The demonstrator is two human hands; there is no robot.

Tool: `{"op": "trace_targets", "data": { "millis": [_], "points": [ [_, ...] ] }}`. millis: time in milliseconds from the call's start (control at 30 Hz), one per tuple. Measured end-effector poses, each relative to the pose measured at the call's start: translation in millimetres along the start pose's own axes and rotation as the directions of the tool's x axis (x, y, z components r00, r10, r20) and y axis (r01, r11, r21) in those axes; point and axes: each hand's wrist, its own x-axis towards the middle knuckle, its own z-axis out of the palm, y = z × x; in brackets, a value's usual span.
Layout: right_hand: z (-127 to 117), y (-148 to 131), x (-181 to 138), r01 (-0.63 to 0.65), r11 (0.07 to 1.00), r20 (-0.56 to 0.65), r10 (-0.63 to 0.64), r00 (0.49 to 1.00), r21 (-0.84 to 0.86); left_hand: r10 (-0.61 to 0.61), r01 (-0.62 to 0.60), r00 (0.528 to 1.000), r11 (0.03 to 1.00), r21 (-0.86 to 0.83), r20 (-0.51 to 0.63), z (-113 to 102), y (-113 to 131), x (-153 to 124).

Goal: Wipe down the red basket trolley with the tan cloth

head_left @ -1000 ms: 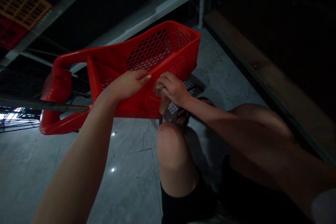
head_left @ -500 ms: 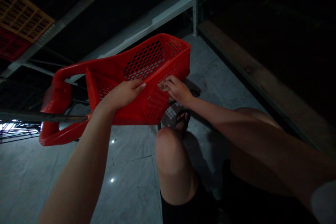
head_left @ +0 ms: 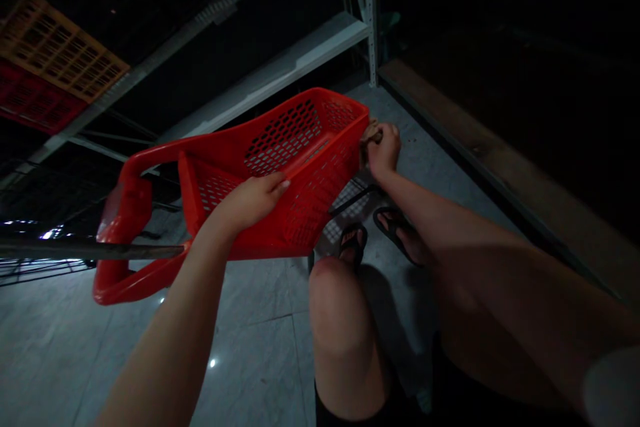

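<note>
Head view, basket: a red perforated plastic shopping-cart basket point(head_left: 280, 167) is held tilted above the floor, its open top facing up and left, its red handle loop point(head_left: 123, 227) at the lower left.
Head view, left hand: the left hand point(head_left: 250, 200) lies over the near rim of the basket, its grip narrow, fingers curled over the edge and thumb under.
Head view, right hand: the right hand point(head_left: 383, 147) is at the far right corner of the basket, just beside its end wall, with the grip closed on a small brownish thing point(head_left: 373, 133); what that thing is cannot be told in the dim light.
Head view, below: a dark metal frame point(head_left: 350, 200) shows under the basket, near two feet in black sandals point(head_left: 373, 233) on the grey tiled floor point(head_left: 250, 347).
Head view, person: a bare knee point(head_left: 335, 293) rises just under the basket.
Head view, surroundings: metal shelving point(head_left: 320, 47) stands behind, with a yellow crate point(head_left: 60, 47) and a red crate point(head_left: 30, 100) at the upper left.
</note>
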Motion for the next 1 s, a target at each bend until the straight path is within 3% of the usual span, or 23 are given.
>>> {"op": "trace_targets", "data": {
  "millis": [133, 233, 333, 400, 533, 633, 700, 767, 833, 867, 900, 933, 1000],
  "points": [
    [5, 0, -10, -0.243, 0.97, 0.06, 0.244, 0.968, -0.022, -0.024, 0.024, 1.0, 0.999, 0.02, 0.0, 2, 3, 1],
    [7, -25, -4, -0.231, 0.971, 0.001, 0.231, 0.973, 0.055, -0.024, 0.024, 1.0, 0.999, 0.037, -0.009, 4, 3, 1],
    [2, -68, -9, -0.044, 0.971, -0.021, 0.051, 0.998, 0.236, -0.002, 0.002, 1.0, 0.999, 0.044, -0.016, 8, 0, 4],
    [-2, -96, -26, 0.121, 0.933, 0.044, -0.145, 0.988, 0.34, 0.021, -0.02, 0.999, 0.999, 0.04, -0.028, 9, 1, 7],
    [-3, -124, -72, 0.411, 0.839, 0.254, -0.51, 0.822, 0.356, 0.024, -0.019, 0.998, 0.996, 0.083, -0.054, 11, 11, 7],
    [-3, -119, -85, 0.533, 0.809, 0.253, -0.585, 0.771, 0.247, 0.071, -0.024, 0.98, 0.971, 0.24, -0.187, 17, 19, -19],
    [-5, -112, -79, 0.568, 0.802, 0.249, -0.598, 0.762, 0.186, 0.271, -0.119, 0.895, 0.912, 0.393, -0.355, 25, 15, -54],
    [-8, -108, -66, 0.602, 0.782, 0.267, -0.622, 0.736, 0.162, 0.504, -0.205, 0.697, 0.821, 0.532, -0.51, 34, -1, -102],
    [-12, -110, -57, 0.617, 0.772, 0.288, -0.632, 0.719, 0.154, 0.617, -0.194, 0.472, 0.769, 0.609, -0.63, 42, -30, -153],
    [-15, -112, -57, 0.615, 0.774, 0.297, -0.628, 0.719, 0.15, 0.626, -0.163, 0.396, 0.768, 0.619, -0.672, 45, -47, -175],
    [-18, -116, -61, 0.611, 0.778, 0.309, -0.623, 0.719, 0.147, 0.582, -0.106, 0.375, 0.8, 0.59, -0.722, 47, -66, -192],
    [-21, -122, -69, 0.61, 0.778, 0.328, -0.622, 0.711, 0.152, 0.486, -0.035, 0.421, 0.852, 0.522, -0.766, 47, -85, -205],
    [-26, -137, -99, 0.607, 0.768, 0.38, -0.634, 0.674, 0.205, 0.323, 0.014, 0.566, 0.916, 0.401, -0.758, 46, -117, -214]
  ]
}}
